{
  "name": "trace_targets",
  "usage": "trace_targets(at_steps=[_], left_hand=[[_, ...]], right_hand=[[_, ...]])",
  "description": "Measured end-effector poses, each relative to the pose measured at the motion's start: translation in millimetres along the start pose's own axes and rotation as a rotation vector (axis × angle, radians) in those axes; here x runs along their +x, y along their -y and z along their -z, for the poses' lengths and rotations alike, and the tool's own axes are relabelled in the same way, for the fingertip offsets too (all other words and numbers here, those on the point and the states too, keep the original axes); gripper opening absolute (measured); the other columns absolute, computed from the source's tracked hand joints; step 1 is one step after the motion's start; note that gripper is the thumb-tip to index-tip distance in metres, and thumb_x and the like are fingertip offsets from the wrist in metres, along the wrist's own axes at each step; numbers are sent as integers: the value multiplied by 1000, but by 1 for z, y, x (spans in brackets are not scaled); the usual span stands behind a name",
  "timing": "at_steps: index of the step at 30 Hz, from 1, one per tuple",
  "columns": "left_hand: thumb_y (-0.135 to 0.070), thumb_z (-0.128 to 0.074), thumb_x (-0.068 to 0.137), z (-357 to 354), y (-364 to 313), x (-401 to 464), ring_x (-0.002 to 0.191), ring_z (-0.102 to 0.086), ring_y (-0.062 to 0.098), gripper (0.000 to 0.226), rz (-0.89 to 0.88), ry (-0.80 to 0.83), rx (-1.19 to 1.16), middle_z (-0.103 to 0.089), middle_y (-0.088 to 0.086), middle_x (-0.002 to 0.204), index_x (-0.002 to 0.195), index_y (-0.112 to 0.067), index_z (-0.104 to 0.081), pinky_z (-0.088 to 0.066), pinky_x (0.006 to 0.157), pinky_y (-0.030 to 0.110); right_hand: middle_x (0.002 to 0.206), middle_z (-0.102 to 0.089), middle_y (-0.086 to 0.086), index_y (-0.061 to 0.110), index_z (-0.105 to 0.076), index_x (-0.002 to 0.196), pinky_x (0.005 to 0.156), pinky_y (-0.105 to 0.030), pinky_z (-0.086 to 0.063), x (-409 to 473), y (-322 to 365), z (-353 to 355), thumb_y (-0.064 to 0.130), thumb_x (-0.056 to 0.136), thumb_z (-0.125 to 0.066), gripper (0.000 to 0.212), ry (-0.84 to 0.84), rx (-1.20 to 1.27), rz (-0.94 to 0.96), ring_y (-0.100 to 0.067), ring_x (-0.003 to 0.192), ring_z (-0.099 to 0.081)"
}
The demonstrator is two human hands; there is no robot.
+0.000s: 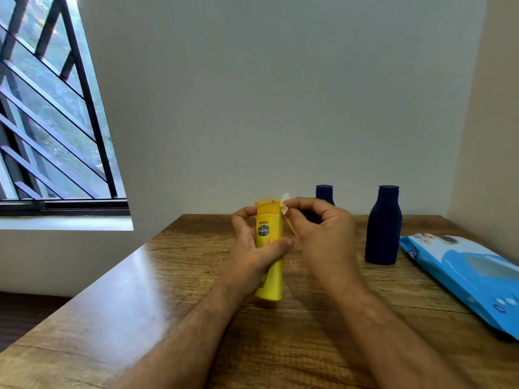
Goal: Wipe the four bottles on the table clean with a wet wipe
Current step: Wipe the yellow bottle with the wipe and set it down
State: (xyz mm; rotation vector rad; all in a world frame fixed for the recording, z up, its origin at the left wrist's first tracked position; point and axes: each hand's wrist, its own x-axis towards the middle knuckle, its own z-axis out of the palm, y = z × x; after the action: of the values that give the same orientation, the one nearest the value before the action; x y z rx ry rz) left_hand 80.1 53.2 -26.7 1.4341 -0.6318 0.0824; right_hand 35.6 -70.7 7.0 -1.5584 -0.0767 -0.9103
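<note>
A wooden table (118, 299) stands against a pale wall (280, 94), beside a barred window (50, 108).

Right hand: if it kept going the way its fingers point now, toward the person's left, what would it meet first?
The right hand pinches a white wipe at the cap of the yellow bottle, so it would likely meet that cap at once, and beyond it the left hand gripping the bottle. Depth is hard to judge.
</note>
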Motion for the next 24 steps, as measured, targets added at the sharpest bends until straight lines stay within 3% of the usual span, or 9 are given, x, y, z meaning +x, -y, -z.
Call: trace_targets(at_steps=[2, 4, 6, 9, 14, 18, 22, 24], left_hand=[[-35, -72, 67, -1, -1, -1, 69, -61, 28, 66, -6, 73, -12, -61, 12, 98, 126, -33, -42, -53, 58, 38], [-28, -64, 74, -3, -2, 0, 66, -57, 29, 54, -33, 127, -33, -59, 18, 97, 126, -29, -49, -50, 55, 34], [-25, -60, 76, -5, -3, 1, 72, -59, 31, 49, -67, 108, -44, -60, 21, 102, 125, -27, -57, -52, 60, 37], [-22, -56, 73, -1, -3, 3, 85, -61, 30, 46, -128, 68, -72, -63, 16, 101, 117, -29, -67, -53, 71, 44], [-13, -56, 79, 0, -8, -3, 81, -63, 16, 30, -220, 4, 45, -68, 4, 88, 101, -26, -70, -56, 71, 28], [-7, -53, 80, -2, -10, -5, 70, -60, 3, 39, -228, -27, 102, -67, -12, 80, 110, -30, -63, -52, 64, 17], [-6, -56, 82, -1, -5, -5, 91, -64, 13, 51, -290, -78, 224, -66, -9, 102, 117, -43, -61, -57, 74, 27], [-7, -58, 81, 2, 0, -3, 94, -61, 15, 54, -338, -131, 423, -60, -3, 105, 121, -43, -60, -55, 79, 28]], right_hand=[[88, -75, 6, 21, -76, 93, 75, -27, -59, 3, -3, 0, 15, 87, -73, 9, -19, 74, -82, -7, 87, -70], [88, -75, 5, 22, -76, 91, 74, -26, -58, 5, -4, 2, 16, 87, -73, 8, -43, 132, -135, -9, 88, -71], [88, -75, 5, 22, -76, 92, 71, -23, -57, 7, -3, 5, 17, 86, -73, 8, -30, 138, -146, -10, 88, -71], [87, -76, 1, 18, -76, 91, 71, -30, -59, 6, 2, 8, 15, 84, -74, 8, 70, 149, -135, -15, 85, -72], [82, -75, 1, 17, -76, 83, 61, -19, -56, -6, 11, 2, 9, 81, -75, 8, 216, 156, -58, -9, 79, -71], [82, -75, 4, 17, -76, 85, 62, -19, -56, -5, 7, 0, 13, 82, -76, 5, 126, 138, -61, -8, 81, -71], [84, -74, 1, 14, -75, 88, 60, -18, -54, -1, 7, 4, 11, 84, -73, 6, 6, 214, -92, -9, 79, -70], [83, -73, 2, 15, -74, 87, 61, -17, -53, 0, 9, 11, 7, 84, -72, 8, -20, 189, 25, -9, 79, -69]])
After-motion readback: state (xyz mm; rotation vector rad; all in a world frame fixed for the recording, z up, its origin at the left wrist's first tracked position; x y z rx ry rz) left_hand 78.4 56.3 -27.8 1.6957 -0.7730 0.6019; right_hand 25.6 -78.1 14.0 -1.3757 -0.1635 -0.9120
